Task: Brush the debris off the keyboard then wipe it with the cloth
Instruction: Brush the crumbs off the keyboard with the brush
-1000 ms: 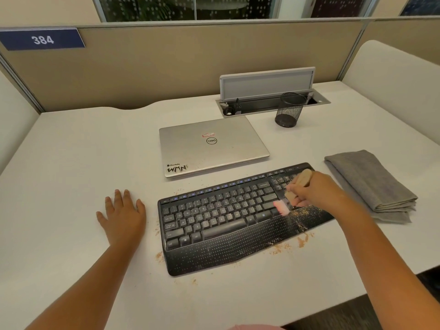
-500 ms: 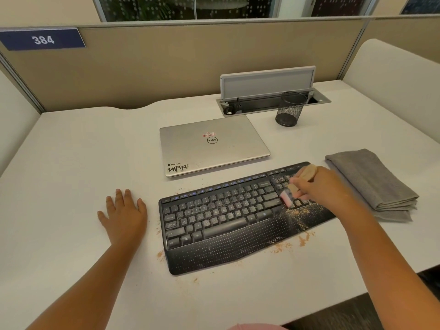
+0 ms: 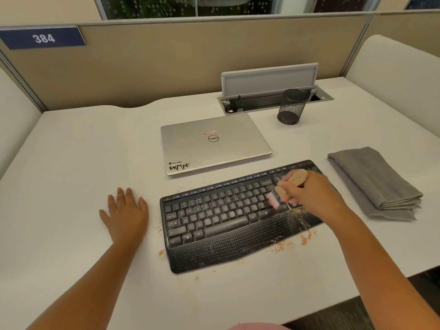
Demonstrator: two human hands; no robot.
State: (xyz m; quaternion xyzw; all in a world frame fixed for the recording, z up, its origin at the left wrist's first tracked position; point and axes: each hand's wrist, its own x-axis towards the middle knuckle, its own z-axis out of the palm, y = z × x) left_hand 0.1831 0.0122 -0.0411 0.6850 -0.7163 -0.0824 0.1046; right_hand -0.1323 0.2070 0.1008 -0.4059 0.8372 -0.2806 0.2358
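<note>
Wooden brush [image 3: 289,186] gripped by right hand [image 3: 312,194] on keyboard [image 3: 228,217]; left hand [image 3: 126,215] flat, fingers spread.

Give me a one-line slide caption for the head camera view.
Right hand sweeps a wooden brush across a crumb-strewn keyboard; left hand flat on desk, cloth folded.

The right hand [image 3: 314,194] grips a wooden brush [image 3: 283,189], bristles on the keyboard [image 3: 223,222] at its 2 o'clock corner; the left hand [image 3: 126,215] rests flat on the bench [image 3: 71,163] at 9 o'clock.
</note>
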